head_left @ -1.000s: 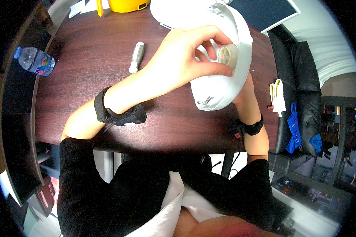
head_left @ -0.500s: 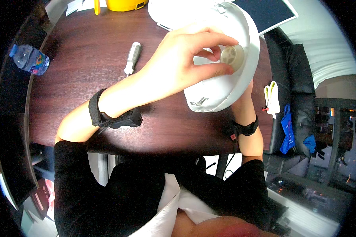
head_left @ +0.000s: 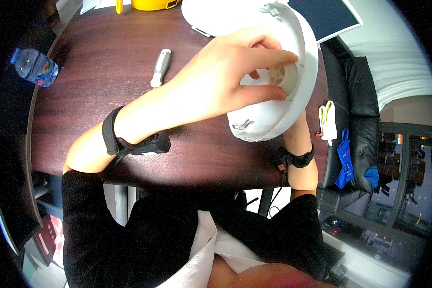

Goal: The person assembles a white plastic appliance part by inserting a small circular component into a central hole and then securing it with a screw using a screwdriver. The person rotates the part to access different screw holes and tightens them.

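A white bowl-shaped plastic shell (head_left: 257,122) is tilted up above the table, its hollow side facing me. Inside it sits a round translucent cap (head_left: 276,77) with spoke-like openings. My left hand (head_left: 240,67) reaches into the hollow, thumb and fingers closed around the cap's sides. From the right, my right hand (head_left: 299,128) goes behind the shell and supports it; its fingers are hidden. A small metal clip (head_left: 242,125) shows near the shell's lower edge. On the table, a grey-and-white-handled screwdriver (head_left: 161,68) lies left of my left forearm.
Behind the shell lies another white part (head_left: 197,17). A yellow object (head_left: 151,5) stands at the far edge, a dark panel (head_left: 326,19) at the far right. A water bottle (head_left: 36,68) is at the left. White gloves (head_left: 327,122) and a blue bag (head_left: 343,158) lie right.
The shell and my left hand appear slightly lower and further right. My left fingers now cover more of the cap's sides. The screwdriver has not moved on the table.
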Motion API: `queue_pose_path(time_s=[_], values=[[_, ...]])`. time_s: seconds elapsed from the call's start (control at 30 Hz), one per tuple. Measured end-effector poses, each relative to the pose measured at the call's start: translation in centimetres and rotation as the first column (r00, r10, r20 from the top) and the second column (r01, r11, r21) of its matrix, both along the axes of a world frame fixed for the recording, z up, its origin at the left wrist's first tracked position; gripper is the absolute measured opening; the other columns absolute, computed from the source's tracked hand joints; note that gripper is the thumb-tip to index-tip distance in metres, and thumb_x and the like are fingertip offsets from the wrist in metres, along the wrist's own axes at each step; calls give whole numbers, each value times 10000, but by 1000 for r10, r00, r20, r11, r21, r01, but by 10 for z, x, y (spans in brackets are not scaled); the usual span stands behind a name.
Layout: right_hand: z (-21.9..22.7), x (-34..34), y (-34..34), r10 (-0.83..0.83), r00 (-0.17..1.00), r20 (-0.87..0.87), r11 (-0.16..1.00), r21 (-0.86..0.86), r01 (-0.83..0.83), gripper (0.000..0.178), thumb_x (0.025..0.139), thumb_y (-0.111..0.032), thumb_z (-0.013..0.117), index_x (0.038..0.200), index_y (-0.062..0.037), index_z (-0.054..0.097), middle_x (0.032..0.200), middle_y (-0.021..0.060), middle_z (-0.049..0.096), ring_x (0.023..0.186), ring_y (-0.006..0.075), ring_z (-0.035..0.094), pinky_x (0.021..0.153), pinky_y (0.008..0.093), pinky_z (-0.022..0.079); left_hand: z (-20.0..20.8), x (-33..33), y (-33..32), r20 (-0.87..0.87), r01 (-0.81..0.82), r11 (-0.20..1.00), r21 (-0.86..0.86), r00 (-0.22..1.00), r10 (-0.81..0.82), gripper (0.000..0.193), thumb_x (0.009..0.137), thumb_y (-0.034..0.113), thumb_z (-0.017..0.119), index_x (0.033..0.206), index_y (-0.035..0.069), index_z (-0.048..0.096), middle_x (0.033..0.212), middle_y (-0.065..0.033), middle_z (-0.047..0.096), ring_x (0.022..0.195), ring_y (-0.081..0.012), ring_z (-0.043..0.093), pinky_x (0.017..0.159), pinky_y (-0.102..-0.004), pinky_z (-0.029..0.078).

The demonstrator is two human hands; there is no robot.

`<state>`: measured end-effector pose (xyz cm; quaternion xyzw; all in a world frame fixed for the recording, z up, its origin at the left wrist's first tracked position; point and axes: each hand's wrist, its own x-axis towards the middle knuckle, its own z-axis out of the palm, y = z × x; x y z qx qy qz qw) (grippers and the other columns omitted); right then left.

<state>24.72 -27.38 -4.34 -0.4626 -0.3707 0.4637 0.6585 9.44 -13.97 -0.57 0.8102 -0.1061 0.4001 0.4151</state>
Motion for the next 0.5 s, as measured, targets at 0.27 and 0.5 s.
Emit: queue_pose_path(time_s=[0.27, 0.5], values=[[4, -3, 2, -28, 995, -94, 997, 66, 34, 514, 903, -398, 511, 1270, -42, 459, 1183, 98, 552, 1052, 202, 579, 861, 352, 514, 1, 0, -4, -57, 45, 972, -230, 997, -60, 384, 725, 6, 697, 1094, 28, 593, 1059, -55, 586, 926, -143, 589, 746, -287, 529], [-14, 19, -1, -50, 998, 40, 995, -88, 53, 538, 884, -425, 539, 1259, -46, 466, 1150, 105, 564, 1012, 192, 591, 832, 341, 527, 0, -1, -3, 44, -15, 1000, -21, 999, 16, 378, 714, 50, 734, 1063, 9, 596, 1058, -79, 593, 920, -174, 612, 761, -289, 523]])
